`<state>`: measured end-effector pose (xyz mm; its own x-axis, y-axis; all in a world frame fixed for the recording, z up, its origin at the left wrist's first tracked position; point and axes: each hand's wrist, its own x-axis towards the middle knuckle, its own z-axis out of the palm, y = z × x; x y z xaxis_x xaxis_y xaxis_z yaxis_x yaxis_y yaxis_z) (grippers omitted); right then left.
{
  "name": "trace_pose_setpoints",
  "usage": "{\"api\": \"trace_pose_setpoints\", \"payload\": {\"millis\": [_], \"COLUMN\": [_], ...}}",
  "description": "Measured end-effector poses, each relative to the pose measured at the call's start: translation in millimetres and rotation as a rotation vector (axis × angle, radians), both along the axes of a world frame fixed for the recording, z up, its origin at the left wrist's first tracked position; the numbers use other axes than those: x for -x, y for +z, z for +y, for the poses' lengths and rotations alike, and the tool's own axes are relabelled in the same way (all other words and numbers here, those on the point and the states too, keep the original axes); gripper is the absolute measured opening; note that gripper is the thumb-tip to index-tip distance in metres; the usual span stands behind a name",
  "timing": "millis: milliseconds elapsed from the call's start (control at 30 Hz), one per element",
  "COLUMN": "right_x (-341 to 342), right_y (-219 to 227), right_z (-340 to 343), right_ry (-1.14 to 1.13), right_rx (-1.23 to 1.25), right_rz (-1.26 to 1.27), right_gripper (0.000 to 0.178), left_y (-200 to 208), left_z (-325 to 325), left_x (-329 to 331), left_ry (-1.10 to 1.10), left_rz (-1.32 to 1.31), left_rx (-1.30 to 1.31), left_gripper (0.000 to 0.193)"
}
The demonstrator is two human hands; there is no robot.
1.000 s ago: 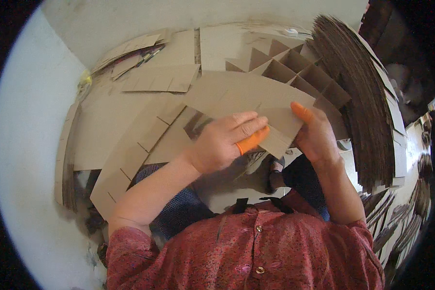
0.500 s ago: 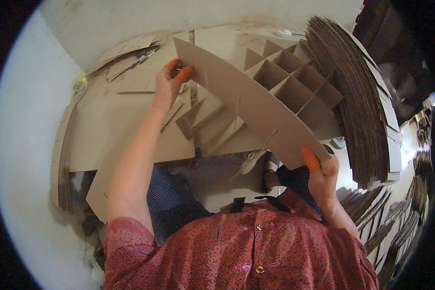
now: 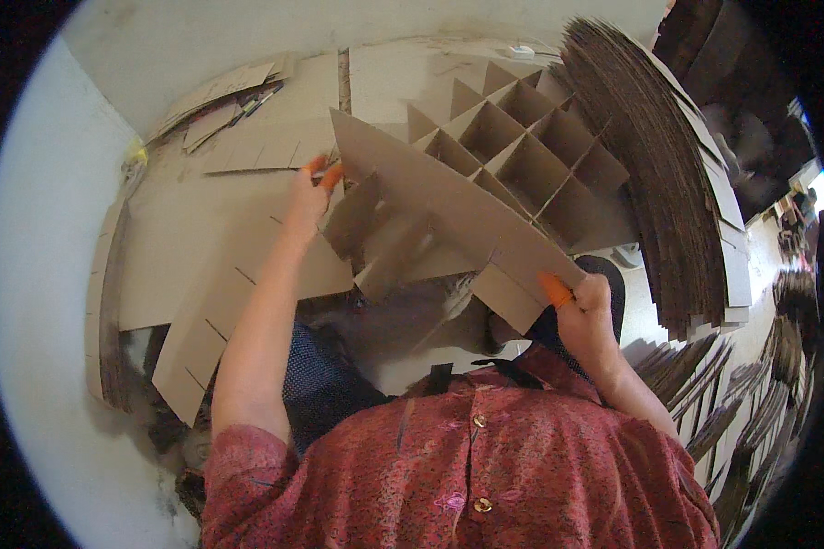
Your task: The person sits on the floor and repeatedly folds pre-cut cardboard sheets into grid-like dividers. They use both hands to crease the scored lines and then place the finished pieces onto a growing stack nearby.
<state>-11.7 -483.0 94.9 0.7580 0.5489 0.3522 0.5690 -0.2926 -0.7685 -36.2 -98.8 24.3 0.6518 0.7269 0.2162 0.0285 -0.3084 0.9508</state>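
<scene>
A long brown cardboard strip (image 3: 449, 188) with slots slants across the middle, over the near-left side of a cardboard divider grid (image 3: 522, 151). At the strip's upper left end, my left hand (image 3: 313, 197) is closed in a pinch, with orange coverings on its fingertips. My right hand (image 3: 584, 316) grips the lower right end, its orange-covered thumb lying on the near face. Cross pieces of cardboard (image 3: 352, 220) stick out below the strip toward me. The strip hides how its far edge meets the grid.
A tall stack of cardboard sheets (image 3: 645, 174) stands right of the grid. Slotted strips (image 3: 206, 329) lie at the table's left front. Flat pieces (image 3: 215, 96) and pens (image 3: 254, 105) lie at the back left. More cardboard bundles (image 3: 696, 393) are at the lower right.
The strip has come down onto the divider grid, its left end lower than before. Both hands moved with it, and the right hand shifted slightly left.
</scene>
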Motion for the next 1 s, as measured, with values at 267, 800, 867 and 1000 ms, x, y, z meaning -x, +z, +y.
{"api": "trace_pose_setpoints", "payload": {"millis": [267, 800, 867, 1000], "right_x": [-16.4, 0.7, 7.1, 3.4], "right_y": [-14.2, -38.4, -31.2, -51.9], "right_z": [-1.3, 3.0, 8.9, 5.7], "right_ry": [0.018, 0.011, 0.03, 0.015], "right_rx": [-0.035, 0.002, 0.027, 0.061], "right_rz": [0.018, -0.098, -0.101, -0.184], "right_gripper": [0.011, 0.016, 0.018, 0.018], "left_y": [27.1, -1.4, -4.3, 5.5], "left_z": [-145.4, -159.2, -159.9, -166.3], "left_x": [116.1, 77.6, 80.9, 83.6], "left_ry": [-0.422, -0.359, -0.351, -0.371], "left_rz": [-0.157, -0.139, -0.159, -0.152], "left_rx": [-0.844, -0.781, -0.782, -0.764], "left_gripper": [0.023, 0.012, 0.011, 0.009]}}
